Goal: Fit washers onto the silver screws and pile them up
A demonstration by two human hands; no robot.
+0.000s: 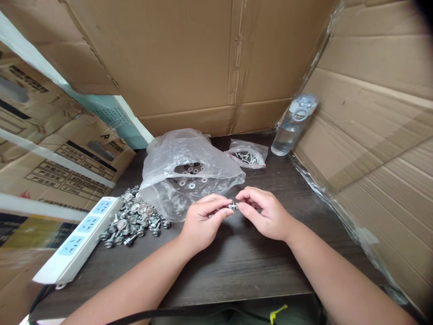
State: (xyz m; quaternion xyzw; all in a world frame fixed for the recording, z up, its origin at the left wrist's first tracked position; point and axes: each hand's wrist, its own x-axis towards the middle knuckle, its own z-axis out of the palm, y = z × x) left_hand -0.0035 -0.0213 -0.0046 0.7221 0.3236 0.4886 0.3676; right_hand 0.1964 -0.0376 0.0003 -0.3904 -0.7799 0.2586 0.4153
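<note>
Item one: a small metal fastener point(233, 206), held above the surface point(270, 271), near its middle, between the person's two hands. The fine detail of its parts is too small to make out from here.

Left hand point(204, 221): thumb and forefinger pinched together on the fastener. Right hand point(265, 214): fingers curled, thumb tip at the fastener's other end, a slight gap between thumb and forefinger; whether it grips, I cannot tell.

Just beyond the left hand: one large translucent plastic bag point(172, 146), crumpled, with flat metal washers point(192, 185) showing inside, some through a hole in the film.

Left of that, beside the bag: one heap of loose bolts point(135, 212), silver, many with broad round heads, lying at all angles.

Left again, near the heap: one white power strip point(81, 243) with three pale blue socket panels.

Beyond the right hand: one smaller clear bag point(261, 151) of silver screws point(248, 158). Farther right: one clear bottle point(287, 135), part filled, near the cardboard.

Enclosure: brown cardboard point(182, 58) at back and both sides, printed at left.
</note>
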